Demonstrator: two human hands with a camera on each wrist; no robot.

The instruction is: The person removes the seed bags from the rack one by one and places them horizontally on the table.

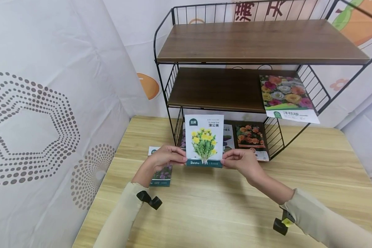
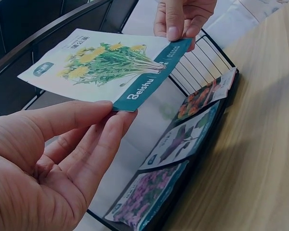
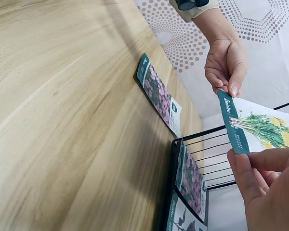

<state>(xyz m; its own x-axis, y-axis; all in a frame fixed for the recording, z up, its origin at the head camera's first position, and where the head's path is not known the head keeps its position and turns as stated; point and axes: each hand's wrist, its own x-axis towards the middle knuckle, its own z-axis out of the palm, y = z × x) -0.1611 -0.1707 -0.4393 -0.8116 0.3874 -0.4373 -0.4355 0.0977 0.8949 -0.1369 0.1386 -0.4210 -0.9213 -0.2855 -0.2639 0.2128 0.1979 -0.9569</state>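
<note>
Both hands hold a white seed packet with yellow dandelion flowers and a dark green band along its bottom edge. The left hand pinches its lower left corner between thumb and fingers, as the left wrist view also shows close up. At the lower right corner, the right hand pinches it the same way. In the head view the packet is upright in front of the shelf rack, overlapping the bottom tier. Partly behind the left hand, a purple-flowered seed packet lies on the table.
A black wire rack with brown shelves stands on the wooden table. On its middle shelf, a packet with multicoloured flowers juts past the front edge. The bottom tier holds an orange-flowered packet, an eggplant-coloured one and a purple-flowered one.
</note>
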